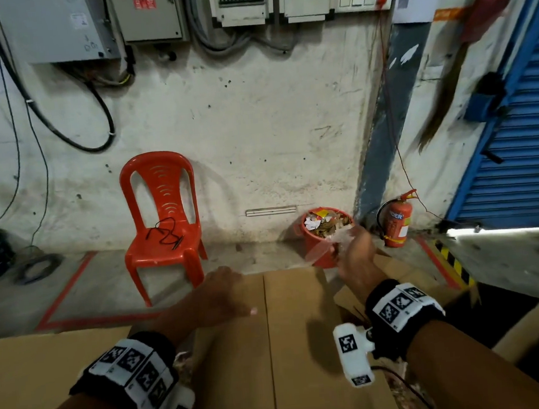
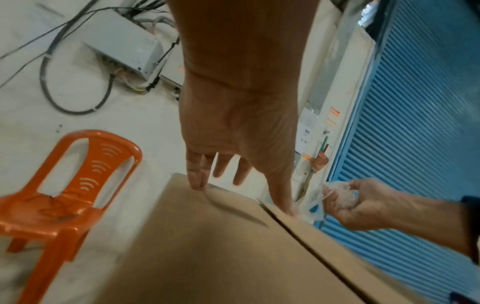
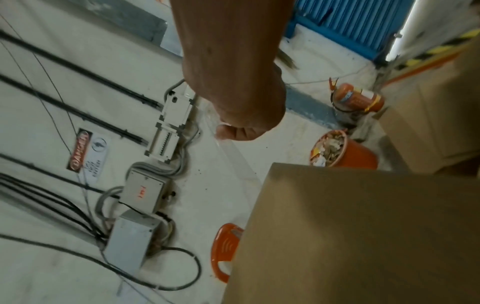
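Left hand (image 1: 225, 291) resting open, fingers straight, on the far edge of a cardboard box (image 1: 300, 363), the right hand (image 1: 354, 259) clutches crumpled clear tape (image 2: 340, 192) just beyond that edge, the wad in its palm visible only from the left wrist.

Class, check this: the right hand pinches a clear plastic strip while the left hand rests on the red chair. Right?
No. The left hand rests on the cardboard box, as the head view shows. The right hand does pinch the clear plastic strip.
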{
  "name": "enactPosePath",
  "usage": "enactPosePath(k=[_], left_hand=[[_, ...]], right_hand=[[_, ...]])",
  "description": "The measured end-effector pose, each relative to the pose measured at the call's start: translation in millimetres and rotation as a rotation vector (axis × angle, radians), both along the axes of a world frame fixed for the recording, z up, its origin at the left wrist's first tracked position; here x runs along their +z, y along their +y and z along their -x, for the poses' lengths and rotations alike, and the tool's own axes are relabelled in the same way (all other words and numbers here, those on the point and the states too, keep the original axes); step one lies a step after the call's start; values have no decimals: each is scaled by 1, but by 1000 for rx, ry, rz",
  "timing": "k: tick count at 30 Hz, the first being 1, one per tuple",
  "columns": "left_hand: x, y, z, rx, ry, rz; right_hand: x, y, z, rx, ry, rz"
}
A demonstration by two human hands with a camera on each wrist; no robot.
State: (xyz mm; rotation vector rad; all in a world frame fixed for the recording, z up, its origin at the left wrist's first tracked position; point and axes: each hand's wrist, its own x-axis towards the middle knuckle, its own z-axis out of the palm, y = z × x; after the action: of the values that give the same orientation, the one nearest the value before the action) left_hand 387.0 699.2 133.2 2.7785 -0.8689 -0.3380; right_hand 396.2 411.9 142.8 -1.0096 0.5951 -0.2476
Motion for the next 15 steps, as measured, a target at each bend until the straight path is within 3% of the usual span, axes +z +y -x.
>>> enactPosePath(k=[3,8,11,15], left_hand=[[9,-27,20,134,-22,459],[34,-85,62,263,275,1006],[49,-94,98,376,335,1208],[62,-82,148,470,611,1461]], right_hand=[[7,12,20,-23,-68,-216],[29,37,73,133,-84,-274],[48,55,123,178,-58,-47],[42,74,182,227,-103,405]])
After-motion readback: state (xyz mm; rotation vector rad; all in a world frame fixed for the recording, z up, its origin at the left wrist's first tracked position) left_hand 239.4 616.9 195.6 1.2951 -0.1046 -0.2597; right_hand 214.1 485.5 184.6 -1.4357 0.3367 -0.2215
